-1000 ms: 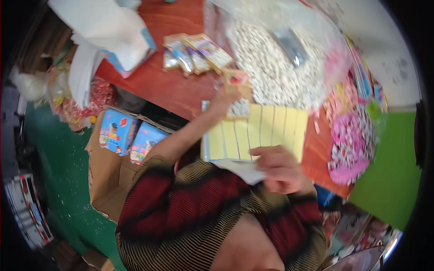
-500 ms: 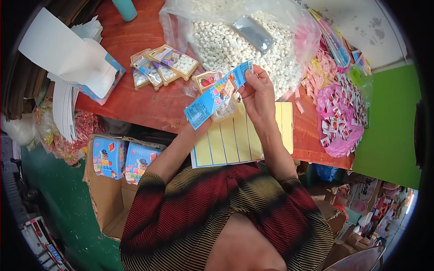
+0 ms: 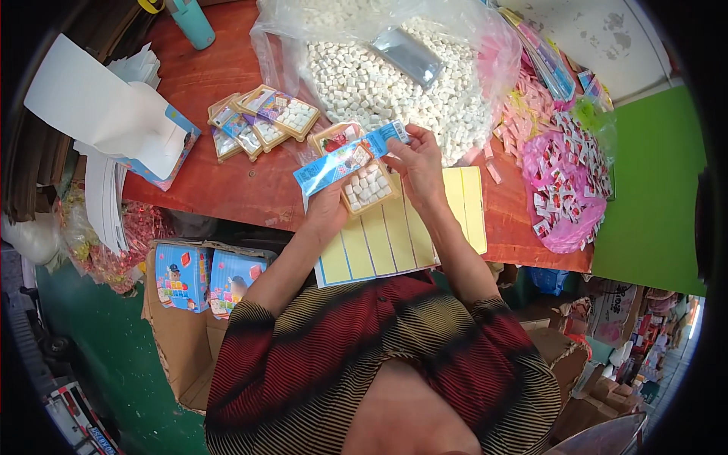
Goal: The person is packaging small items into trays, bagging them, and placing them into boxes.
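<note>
My left hand (image 3: 327, 210) holds a small beige clear-topped tray (image 3: 369, 190), its lower half full of white candy-like pieces and its upper part showing a red printed picture. Across the tray's middle lies a blue printed paper strip (image 3: 334, 167). My right hand (image 3: 418, 161) pinches the strip's right end between thumb and fingers. The left fingers are partly hidden under the tray and strip. Below both hands is a yellow sheet (image 3: 460, 208) with dark lines. Several similar trays (image 3: 285, 111), with purple and blue bands, overlap to the left on the red table (image 3: 227, 178).
A large clear bag (image 3: 284, 34) of white pieces (image 3: 356, 87) lies open at the back, a grey transparent case (image 3: 409, 55) on top. Pink bags of small sachets (image 3: 565, 189) sit right. An open display box (image 3: 178, 144) stands left; a carton (image 3: 178, 341) holds blue boxes (image 3: 182, 277).
The blue strip has come down from a steeper slant to lie flatter across the tray. More of the tray's white pieces now show below it. The whole view has shifted slightly.
</note>
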A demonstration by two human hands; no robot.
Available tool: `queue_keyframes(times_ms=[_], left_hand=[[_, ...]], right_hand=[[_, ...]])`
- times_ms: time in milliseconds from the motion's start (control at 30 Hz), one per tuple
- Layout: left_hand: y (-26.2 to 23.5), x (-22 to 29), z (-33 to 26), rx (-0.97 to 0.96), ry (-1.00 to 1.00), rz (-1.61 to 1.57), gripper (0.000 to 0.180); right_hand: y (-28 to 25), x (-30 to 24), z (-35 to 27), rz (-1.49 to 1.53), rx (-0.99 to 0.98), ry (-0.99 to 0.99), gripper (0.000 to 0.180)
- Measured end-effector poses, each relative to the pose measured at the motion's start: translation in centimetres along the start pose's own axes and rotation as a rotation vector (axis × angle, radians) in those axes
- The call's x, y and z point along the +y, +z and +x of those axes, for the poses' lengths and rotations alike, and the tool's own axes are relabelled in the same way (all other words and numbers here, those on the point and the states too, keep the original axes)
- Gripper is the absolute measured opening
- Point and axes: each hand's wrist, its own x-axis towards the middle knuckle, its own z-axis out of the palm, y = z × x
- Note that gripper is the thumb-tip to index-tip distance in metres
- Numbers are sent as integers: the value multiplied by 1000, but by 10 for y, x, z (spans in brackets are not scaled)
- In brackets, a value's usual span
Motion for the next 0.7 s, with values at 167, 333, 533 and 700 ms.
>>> queue_keyframes(times_ms=[167, 333, 533, 700], left_hand=[[6, 0, -5, 35, -30, -16, 26], [10, -4, -7, 38, 76, 62, 27], [9, -8, -9, 12, 136, 123, 29], [13, 2, -2, -2, -12, 42, 31]], right_hand=[[1, 2, -10, -208, -39, -83, 58], [-4, 10, -10, -314, -18, -16, 56], [-7, 3, -7, 13, -254, 407, 32], [-6, 1, -11, -63, -243, 336, 23]])
